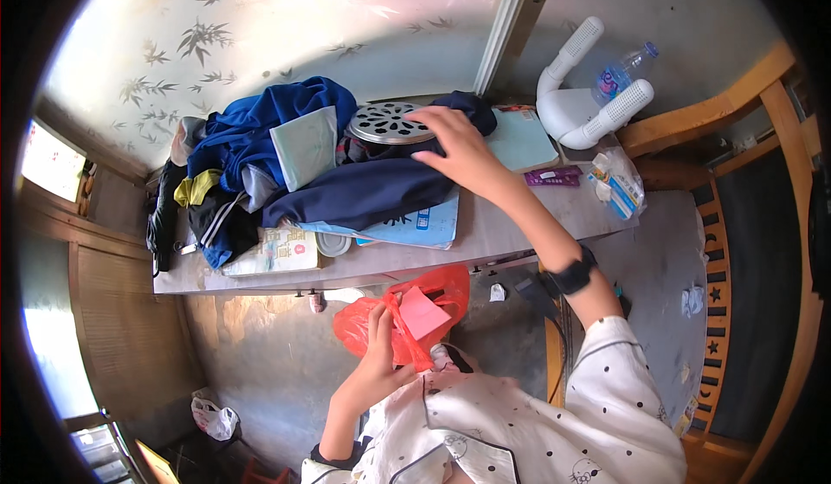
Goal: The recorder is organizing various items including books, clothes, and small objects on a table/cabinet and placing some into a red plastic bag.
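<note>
My left hand [376, 367] grips the rim of a thin red plastic bag [360, 325] in front of my body. A folded pink piece [422, 312], paper or card by its look, shows in the bag's mouth. Over the table, my right hand [458, 149] is spread with thumb and fingers apart. Its fingertips overlap the edge of a round metal lid with petal-shaped cut-outs [389, 122]; whether they touch it cannot be told. Dark navy cloth [370, 188] lies under that hand, beside a flat pale square packet [305, 146].
Heaped clothes [260, 133] cover the left of the table [493, 231]. Books [279, 253] lie along its front. At right stand a white two-armed device [571, 110], a plastic bottle [623, 75] and a tissue pack [613, 182]. A wooden chair frame [714, 289] is beyond.
</note>
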A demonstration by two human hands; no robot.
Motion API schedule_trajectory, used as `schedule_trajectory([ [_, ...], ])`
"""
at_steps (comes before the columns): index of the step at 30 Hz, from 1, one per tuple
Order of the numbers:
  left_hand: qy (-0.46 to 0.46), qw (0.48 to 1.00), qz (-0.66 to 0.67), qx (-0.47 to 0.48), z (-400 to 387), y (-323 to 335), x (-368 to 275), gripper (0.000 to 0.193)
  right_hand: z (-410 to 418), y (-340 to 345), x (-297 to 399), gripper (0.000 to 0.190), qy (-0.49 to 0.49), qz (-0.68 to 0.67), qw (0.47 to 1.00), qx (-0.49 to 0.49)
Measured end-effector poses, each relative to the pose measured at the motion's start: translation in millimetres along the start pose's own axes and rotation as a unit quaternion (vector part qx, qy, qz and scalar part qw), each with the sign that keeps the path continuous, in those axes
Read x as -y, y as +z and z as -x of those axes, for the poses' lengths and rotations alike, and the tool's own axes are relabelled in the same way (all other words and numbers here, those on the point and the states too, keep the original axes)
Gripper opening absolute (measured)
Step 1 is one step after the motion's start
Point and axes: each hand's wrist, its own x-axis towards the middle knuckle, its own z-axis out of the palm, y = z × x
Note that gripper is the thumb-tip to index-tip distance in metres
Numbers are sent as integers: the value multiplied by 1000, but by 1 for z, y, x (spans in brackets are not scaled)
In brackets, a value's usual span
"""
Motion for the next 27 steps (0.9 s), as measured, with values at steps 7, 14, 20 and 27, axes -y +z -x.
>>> schedule_trajectory([
  [7,-21,1000,-22,-6,9,-4,12,92,-37,11,-23,17,104,-51,990,-76],
  [14,-4,1000,3,-6,1,-8,20,86,104,-107,-59,30,263,-224,919,-190],
  [20,-2,1000,0,11,-7,-13,20,85,222,-77,-39,45,508,-347,761,-203],
  [27,-3,1000,-6,-10,-6,-29,19,83,205,-41,-77,53,368,-79,904,-201],
])
